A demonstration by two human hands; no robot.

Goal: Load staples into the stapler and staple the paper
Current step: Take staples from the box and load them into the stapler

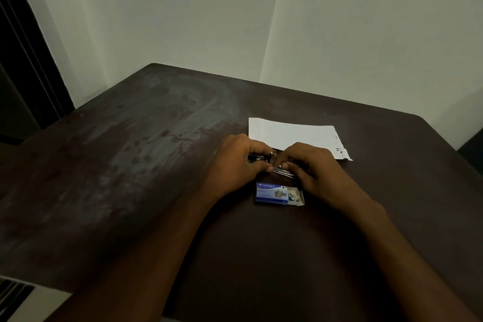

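My left hand (235,162) grips a small dark stapler (257,157), mostly hidden under its fingers. My right hand (311,167) pinches the stapler's metal staple tray (283,172), which sticks out between the two hands. Just in front of the hands lies a blue staple box (273,192) with its inner drawer (296,197) slid out to the right, loose staples showing inside. A white sheet of paper (292,134) lies flat behind the hands, its right edge ragged.
Everything sits on a dark brown table (130,165) whose far edge meets a pale wall. A dark door frame stands at the far left and a vent grille shows at the bottom left corner.
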